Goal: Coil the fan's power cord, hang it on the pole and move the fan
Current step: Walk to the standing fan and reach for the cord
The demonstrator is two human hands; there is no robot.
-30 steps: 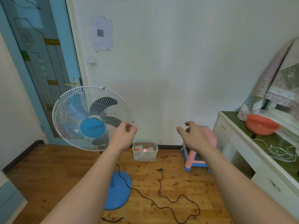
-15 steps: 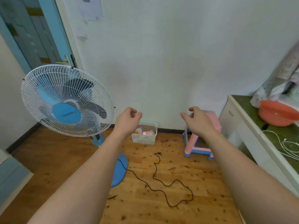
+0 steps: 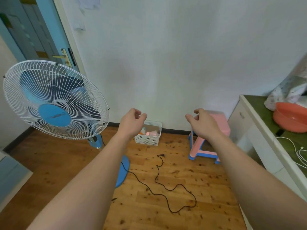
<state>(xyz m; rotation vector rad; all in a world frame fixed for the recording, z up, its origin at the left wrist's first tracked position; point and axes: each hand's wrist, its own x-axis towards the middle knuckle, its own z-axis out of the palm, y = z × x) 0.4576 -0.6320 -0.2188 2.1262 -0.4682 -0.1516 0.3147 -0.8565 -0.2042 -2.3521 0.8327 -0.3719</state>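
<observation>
A standing fan with a white grille and blue hub stands at the left on a blue round base. Its pole is mostly hidden behind my left arm. The black power cord snakes loose across the wooden floor from the base, its plug lying near the basket. My left hand hovers in the air right of the fan head, fingers loosely curled, holding nothing. My right hand hovers level with it, also loosely curled and empty.
A white basket sits against the wall. A pink and blue stool stands to its right. A white desk with a red basin and white cable fills the right side. A blue door is behind the fan.
The view has tilted down and swung right, so the fan sits further left in frame. Both hands stay raised and empty, spreading slightly apart. The cord has not moved.
</observation>
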